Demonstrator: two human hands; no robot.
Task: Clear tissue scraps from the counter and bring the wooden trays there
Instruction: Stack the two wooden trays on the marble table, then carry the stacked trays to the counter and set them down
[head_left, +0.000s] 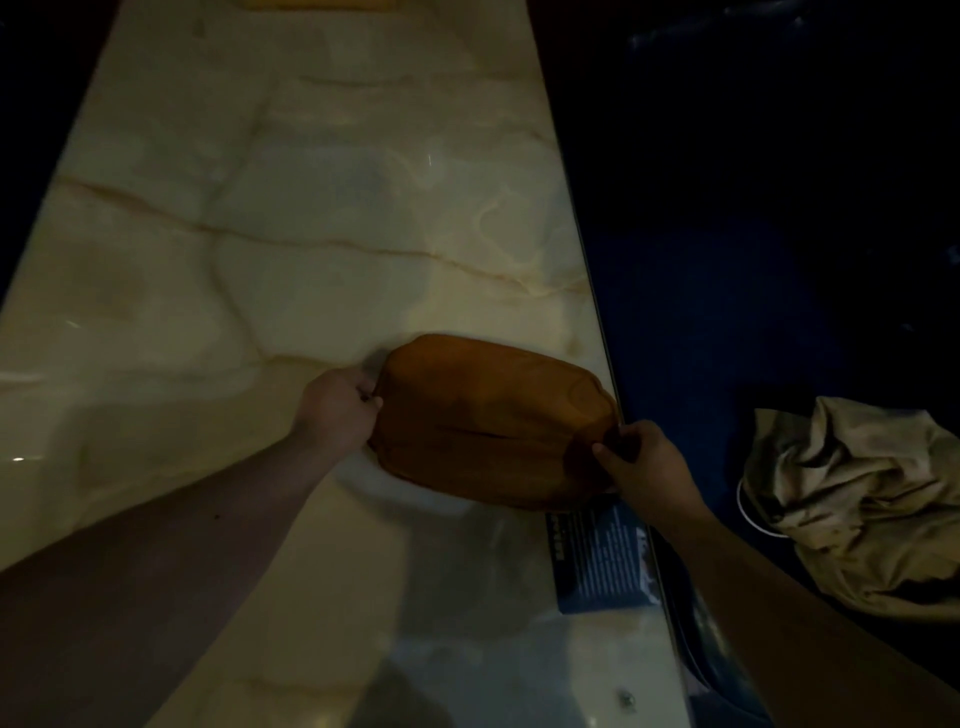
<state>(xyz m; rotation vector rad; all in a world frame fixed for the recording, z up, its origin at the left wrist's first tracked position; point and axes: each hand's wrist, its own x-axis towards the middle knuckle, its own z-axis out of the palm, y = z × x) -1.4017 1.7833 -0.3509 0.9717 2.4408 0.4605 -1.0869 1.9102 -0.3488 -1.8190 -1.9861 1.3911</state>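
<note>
A brown oval wooden tray (488, 421) lies near the right edge of the pale marble counter (291, 234), its underside seemingly facing up. My left hand (340, 410) grips the tray's left end. My right hand (641, 462) pinches its right end, at the counter's edge. No tissue scraps show on the lit part of the counter.
A dark blue printed card (602, 561) lies on the counter just under the tray's near right side. Off the counter to the right, a bin lined with a crumpled tan bag (862, 499) stands in the dark. Another brownish object (311, 4) peeks in at the counter's far end.
</note>
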